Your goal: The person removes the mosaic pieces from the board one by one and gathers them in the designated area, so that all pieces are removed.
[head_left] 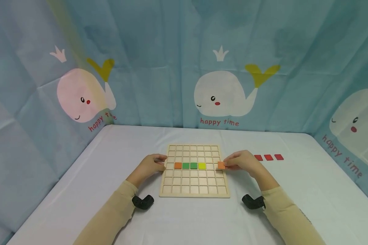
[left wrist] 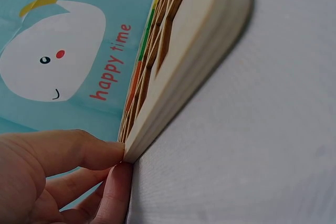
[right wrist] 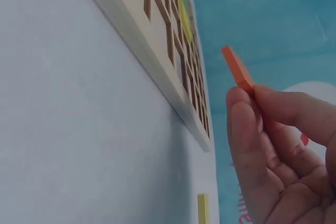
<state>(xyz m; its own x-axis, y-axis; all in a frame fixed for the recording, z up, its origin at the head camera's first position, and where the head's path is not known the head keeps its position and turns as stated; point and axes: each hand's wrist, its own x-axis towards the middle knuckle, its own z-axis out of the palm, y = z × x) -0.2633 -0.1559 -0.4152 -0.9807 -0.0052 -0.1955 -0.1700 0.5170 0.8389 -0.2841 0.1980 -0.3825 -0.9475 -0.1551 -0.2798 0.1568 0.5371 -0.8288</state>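
Note:
A wooden grid board (head_left: 194, 195) lies on the table. Along one of its rows sit an orange tile (head_left: 178, 165), two green tiles (head_left: 186, 165) side by side and a yellow tile (head_left: 202, 165). My left hand (head_left: 150, 164) pinches the board's left edge, thumb and finger meeting at its rim (left wrist: 184, 80) in the left wrist view. With thumb and fingertips my right hand (head_left: 244, 161) holds another orange tile (right wrist: 237, 68) by one end. That tile is raised above the board's right edge, overlapping the last column in the head view.
Red tiles (head_left: 268, 157) lie in a row on the white table (head_left: 199, 221), right of the board and partly behind my right hand. A yellow piece (right wrist: 202, 209) shows low in the right wrist view. A blue whale-print curtain (head_left: 159, 95) hangs behind the table.

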